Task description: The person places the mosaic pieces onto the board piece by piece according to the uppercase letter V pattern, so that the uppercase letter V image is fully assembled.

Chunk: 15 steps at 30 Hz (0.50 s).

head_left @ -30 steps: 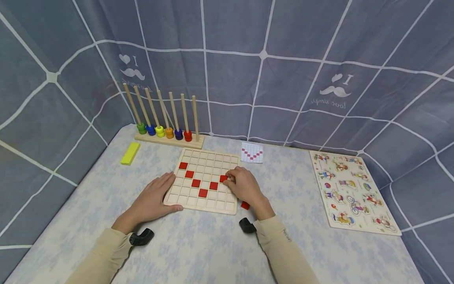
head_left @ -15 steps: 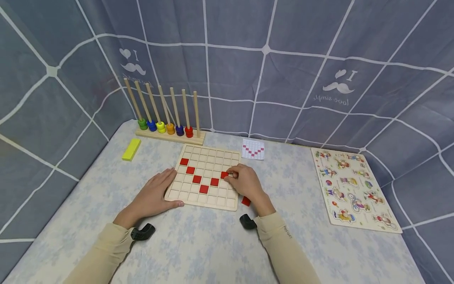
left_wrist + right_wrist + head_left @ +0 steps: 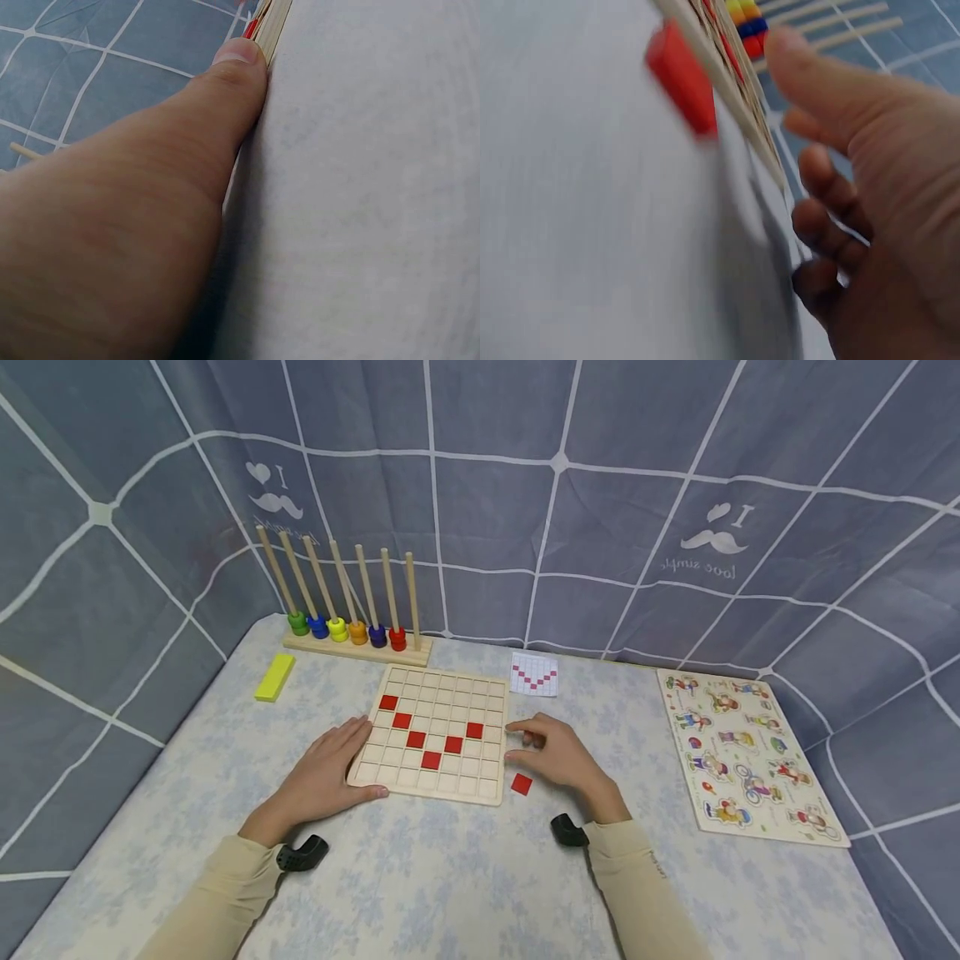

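Note:
A wooden grid board (image 3: 450,702) lies flat on the table, with several red square tiles set in its cells in a V-like line. My left hand (image 3: 318,778) rests against the board's left side, fingers straight along the edge and thumb at the front corner; the left wrist view shows the thumb (image 3: 225,97) touching that edge. Just off the board's right edge is my right hand (image 3: 558,756), thumb and index finger apart with nothing between them. One loose red tile (image 3: 521,784) lies on the table by the board's lower right, near the right thumb.
A small pattern card (image 3: 534,674) lies behind the board. Back left stands a peg rack (image 3: 360,650) with coloured rings, and a yellow block (image 3: 275,677) is beside it. A picture puzzle board (image 3: 750,760) lies at the right. Curtains enclose the table.
My right hand has let go of the red tile at the board's right side and moved off to the right. That tile now lies in its cell. My left hand stays in place.

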Available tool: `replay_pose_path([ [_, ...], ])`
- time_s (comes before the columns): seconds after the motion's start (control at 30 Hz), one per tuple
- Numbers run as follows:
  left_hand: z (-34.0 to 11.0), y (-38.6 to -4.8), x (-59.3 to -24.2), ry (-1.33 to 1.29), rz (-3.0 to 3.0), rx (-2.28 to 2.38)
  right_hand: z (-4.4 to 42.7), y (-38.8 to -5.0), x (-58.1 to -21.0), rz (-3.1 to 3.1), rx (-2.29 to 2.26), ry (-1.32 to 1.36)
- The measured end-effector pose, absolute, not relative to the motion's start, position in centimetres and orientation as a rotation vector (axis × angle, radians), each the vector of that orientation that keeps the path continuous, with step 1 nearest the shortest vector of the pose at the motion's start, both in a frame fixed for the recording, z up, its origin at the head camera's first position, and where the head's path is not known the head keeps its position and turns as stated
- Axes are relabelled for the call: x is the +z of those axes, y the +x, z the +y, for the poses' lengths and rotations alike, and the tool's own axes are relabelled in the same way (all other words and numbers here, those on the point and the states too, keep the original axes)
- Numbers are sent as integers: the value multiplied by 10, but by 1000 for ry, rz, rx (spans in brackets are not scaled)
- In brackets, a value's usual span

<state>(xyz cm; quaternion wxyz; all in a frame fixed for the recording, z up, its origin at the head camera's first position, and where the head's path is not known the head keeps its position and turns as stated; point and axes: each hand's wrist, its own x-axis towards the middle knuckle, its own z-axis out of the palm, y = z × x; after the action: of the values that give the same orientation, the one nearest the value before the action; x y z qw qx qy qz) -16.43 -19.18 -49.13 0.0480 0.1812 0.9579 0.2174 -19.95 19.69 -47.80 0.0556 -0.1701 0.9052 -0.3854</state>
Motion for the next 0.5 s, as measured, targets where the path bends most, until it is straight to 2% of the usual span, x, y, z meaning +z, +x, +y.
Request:
replay_pose_path([
  [0.2,-190,-164,-493,552,2907,658,233,-174,-485,2639,-1335,-486],
  [0.5,-192,-166,-493,546,2913,642,224,-158,-493,2838,-1063,-605],
])
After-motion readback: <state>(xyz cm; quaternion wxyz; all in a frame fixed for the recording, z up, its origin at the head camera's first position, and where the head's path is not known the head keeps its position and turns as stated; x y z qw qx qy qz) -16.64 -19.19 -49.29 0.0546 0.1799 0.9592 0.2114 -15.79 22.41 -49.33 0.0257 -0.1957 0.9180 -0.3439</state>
